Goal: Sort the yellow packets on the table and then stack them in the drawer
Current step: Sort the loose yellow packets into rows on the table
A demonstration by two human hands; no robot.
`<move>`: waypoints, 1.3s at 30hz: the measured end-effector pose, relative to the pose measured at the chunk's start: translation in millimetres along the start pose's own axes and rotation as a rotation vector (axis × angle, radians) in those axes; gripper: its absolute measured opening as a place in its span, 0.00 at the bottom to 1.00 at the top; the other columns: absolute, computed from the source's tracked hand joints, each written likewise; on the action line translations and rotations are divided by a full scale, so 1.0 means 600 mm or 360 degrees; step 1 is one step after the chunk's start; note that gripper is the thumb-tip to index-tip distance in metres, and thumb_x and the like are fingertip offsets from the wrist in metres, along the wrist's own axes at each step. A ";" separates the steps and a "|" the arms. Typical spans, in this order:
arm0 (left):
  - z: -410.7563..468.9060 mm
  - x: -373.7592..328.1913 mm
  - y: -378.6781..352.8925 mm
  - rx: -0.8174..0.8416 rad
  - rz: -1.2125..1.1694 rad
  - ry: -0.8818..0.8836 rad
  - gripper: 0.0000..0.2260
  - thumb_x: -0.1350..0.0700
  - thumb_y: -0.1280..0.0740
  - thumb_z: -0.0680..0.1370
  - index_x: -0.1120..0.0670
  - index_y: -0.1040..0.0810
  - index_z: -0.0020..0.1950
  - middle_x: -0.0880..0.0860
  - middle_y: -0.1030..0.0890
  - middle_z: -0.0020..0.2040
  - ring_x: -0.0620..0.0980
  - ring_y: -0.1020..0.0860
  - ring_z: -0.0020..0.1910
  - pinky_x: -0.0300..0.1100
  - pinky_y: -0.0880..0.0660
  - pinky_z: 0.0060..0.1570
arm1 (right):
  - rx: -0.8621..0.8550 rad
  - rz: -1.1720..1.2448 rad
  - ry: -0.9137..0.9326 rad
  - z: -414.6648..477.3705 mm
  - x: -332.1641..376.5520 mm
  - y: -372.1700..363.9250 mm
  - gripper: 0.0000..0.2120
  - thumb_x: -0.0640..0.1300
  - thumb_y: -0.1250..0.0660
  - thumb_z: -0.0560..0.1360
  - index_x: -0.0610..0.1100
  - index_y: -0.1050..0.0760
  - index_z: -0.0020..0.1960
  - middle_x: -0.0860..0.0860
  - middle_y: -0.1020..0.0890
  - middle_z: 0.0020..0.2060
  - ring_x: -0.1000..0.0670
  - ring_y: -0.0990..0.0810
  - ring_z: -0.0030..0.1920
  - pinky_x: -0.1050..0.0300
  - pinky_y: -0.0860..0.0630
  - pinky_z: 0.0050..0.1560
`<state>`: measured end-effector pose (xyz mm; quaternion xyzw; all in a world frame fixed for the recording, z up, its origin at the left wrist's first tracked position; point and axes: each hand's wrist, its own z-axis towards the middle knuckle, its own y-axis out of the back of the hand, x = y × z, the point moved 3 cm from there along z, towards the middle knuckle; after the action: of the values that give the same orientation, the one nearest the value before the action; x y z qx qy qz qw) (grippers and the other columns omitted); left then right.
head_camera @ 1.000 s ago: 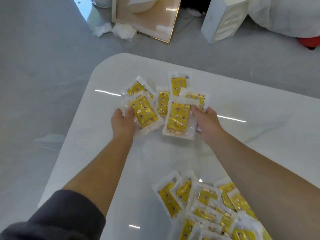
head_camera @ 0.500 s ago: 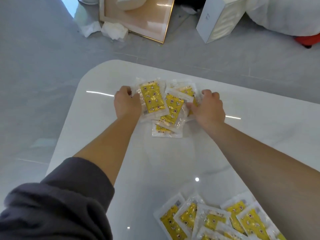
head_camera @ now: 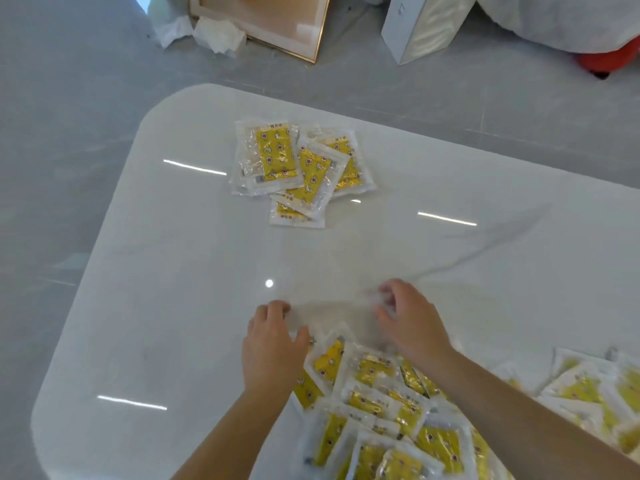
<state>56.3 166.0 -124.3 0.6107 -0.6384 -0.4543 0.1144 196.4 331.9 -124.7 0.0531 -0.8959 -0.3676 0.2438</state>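
Note:
A small overlapping heap of yellow packets (head_camera: pixel 298 168) in clear wrappers lies at the far side of the white table (head_camera: pixel 173 271), with no hand on it. A larger loose pile of yellow packets (head_camera: pixel 381 393) sits at the near edge. My left hand (head_camera: pixel 273 344) hovers at that pile's left edge, fingers loosely bent, thumb beside a packet corner. At the pile's far edge is my right hand (head_camera: pixel 412 323), its fingers loosely curled and blurred. Neither hand visibly holds a packet. More yellow packets (head_camera: pixel 588 386) lie at the right.
The table has a rounded far-left corner, with grey floor beyond it. On the floor behind it lie a gold-edged wooden panel (head_camera: pixel 277 22), crumpled white paper (head_camera: pixel 214 32), a white box (head_camera: pixel 415 26) and a red object (head_camera: pixel 609 60).
Both hands let go of the far heap of packets and drew back toward me to the near pile. The far heap now lies still by itself.

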 end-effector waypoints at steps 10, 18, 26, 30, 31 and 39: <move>-0.089 0.020 -0.067 -0.0100 -0.0539 0.0497 0.25 0.50 0.22 0.67 0.51 0.31 0.58 0.50 0.24 0.51 0.47 0.24 0.45 0.39 0.28 0.41 | 0.0411 -0.0546 0.0429 -0.072 -0.035 -0.052 0.07 0.52 0.32 0.75 0.51 0.29 0.48 0.55 0.22 0.47 0.50 0.25 0.51 0.52 0.33 0.59; -0.094 0.017 -0.093 0.0042 -0.0653 0.0524 0.09 0.51 0.27 0.72 0.55 0.21 0.43 0.51 0.19 0.38 0.49 0.20 0.39 0.41 0.25 0.37 | 0.0562 -0.0013 0.0383 -0.090 -0.043 -0.056 0.05 0.46 0.32 0.75 0.51 0.29 0.46 0.51 0.21 0.38 0.52 0.25 0.33 0.55 0.26 0.37; -0.073 0.056 -0.058 -0.0061 -0.0960 0.0526 0.09 0.56 0.31 0.76 0.56 0.21 0.55 0.53 0.17 0.49 0.53 0.19 0.48 0.50 0.22 0.54 | 0.0404 0.1128 -0.0166 -0.089 -0.069 -0.018 0.04 0.45 0.27 0.73 0.50 0.20 0.47 0.52 0.16 0.46 0.51 0.18 0.49 0.56 0.22 0.53; -0.070 0.072 -0.013 -0.0265 -0.1072 0.0409 0.06 0.60 0.34 0.78 0.56 0.25 0.55 0.53 0.20 0.49 0.53 0.20 0.49 0.48 0.23 0.51 | 0.0303 0.1910 -0.0427 -0.087 -0.079 0.009 0.07 0.44 0.33 0.78 0.42 0.22 0.52 0.47 0.15 0.46 0.46 0.16 0.48 0.43 0.21 0.55; -0.072 0.075 -0.001 -0.0296 -0.1065 0.0387 0.05 0.59 0.35 0.79 0.56 0.26 0.54 0.53 0.20 0.49 0.54 0.20 0.49 0.49 0.23 0.51 | 0.0306 0.1972 -0.0438 -0.089 -0.081 0.013 0.07 0.44 0.35 0.79 0.41 0.24 0.54 0.46 0.15 0.47 0.46 0.16 0.48 0.41 0.21 0.54; -0.112 0.132 0.047 -0.0307 -0.0814 0.0473 0.07 0.58 0.35 0.78 0.55 0.26 0.56 0.55 0.20 0.51 0.57 0.21 0.51 0.55 0.23 0.55 | 0.0740 0.1117 -0.0454 -0.184 -0.060 -0.059 0.17 0.42 0.25 0.70 0.50 0.24 0.57 0.47 0.17 0.53 0.45 0.18 0.52 0.45 0.21 0.57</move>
<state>66.3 61.9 -98.3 0.7977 -0.3942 -0.4325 0.1458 277.5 246.7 -95.8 -0.2521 -0.9432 -0.0549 0.2092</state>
